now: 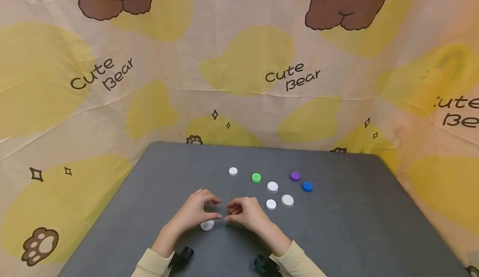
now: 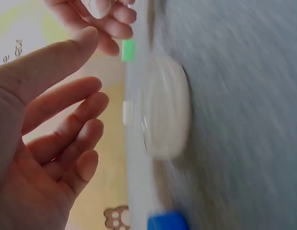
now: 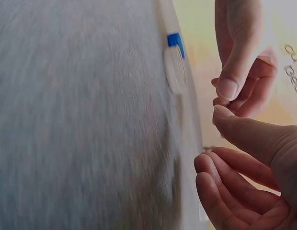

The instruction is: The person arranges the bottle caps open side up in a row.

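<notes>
Here nearest, a white disc [image 1: 207, 226] lies partly hidden by the left hand's [image 1: 194, 209] thumb, closer to the surface's [image 1: 355, 235] left edge than its right: light, stiff, smooth by the look, best pinched round its rim. That thumb and fingers stand apart, empty! Opposite, the right hand [image 1: 248, 212] curls loosely, also empty. Beyond, toward the far edge, a green disc [image 1: 256, 178].

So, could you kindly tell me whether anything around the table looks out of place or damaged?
Nothing really stands out. The white cap partly hidden by the left hand rests on the grey table, and the other caps in view are loosely scattered, with no spill or visible damage. The backdrop just shows creases.
</notes>
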Demonstrator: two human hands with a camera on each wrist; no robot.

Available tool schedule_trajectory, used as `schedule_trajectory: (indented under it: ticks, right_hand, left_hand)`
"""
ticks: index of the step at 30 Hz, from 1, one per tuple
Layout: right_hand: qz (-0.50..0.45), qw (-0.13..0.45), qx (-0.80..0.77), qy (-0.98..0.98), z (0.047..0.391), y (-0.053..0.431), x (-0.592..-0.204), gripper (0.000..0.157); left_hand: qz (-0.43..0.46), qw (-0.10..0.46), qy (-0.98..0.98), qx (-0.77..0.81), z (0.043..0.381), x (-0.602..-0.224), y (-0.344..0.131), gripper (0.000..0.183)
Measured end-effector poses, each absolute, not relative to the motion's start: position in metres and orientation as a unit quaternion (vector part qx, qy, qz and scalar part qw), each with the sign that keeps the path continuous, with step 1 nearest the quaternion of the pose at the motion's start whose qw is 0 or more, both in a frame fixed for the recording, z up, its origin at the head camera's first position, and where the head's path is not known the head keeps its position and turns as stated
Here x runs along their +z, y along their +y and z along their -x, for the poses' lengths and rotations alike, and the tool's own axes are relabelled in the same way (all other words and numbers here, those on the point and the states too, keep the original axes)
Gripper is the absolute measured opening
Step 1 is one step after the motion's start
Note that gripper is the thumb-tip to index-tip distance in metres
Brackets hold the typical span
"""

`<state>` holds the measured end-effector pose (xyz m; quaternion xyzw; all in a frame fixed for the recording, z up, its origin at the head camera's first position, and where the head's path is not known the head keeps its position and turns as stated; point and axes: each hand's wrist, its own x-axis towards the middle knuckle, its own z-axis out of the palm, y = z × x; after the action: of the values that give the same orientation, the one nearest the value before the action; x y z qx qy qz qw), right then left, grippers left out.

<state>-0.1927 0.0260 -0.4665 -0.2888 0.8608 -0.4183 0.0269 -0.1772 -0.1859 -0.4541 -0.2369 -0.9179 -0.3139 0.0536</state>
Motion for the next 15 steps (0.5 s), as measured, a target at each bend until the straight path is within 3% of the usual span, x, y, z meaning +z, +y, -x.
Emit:
schedule_trajectory:
  ticks: [7, 15]
  right_hand:
    - [0.274, -0.003, -0.42, 0.865, 0.197, 0.049, -0.464, 0.033]
    - [0.231, -0.016, -0.424, 0.876, 0.199, 0.077, -0.46, 0.032]
  left_hand:
    - [0.251, 0.027, -0.908, -0.335, 0.187, -0.451, -0.159, 0.032]
    - [0.264, 0.039, -0.903, -0.336, 0.198, -0.451, -0.126, 0.032]
